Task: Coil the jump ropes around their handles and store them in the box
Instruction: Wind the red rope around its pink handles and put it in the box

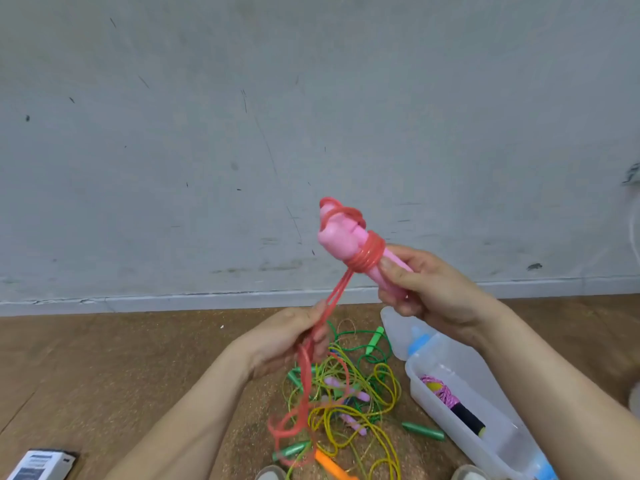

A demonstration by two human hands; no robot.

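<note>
The right hand (440, 292) is curled round the bottom end of the pink handles (346, 237), which are up in the air and point up and to the left. The red rope (337, 292) is wound round their middle and runs down and left to the left hand (287, 337), which pinches it, lower down. The loose end hangs to the floor. I think the left hand must carry the rope round the handles next. The box (414, 379) lies low on the right. A white pack (38, 464) has print too blurry to read.
</note>
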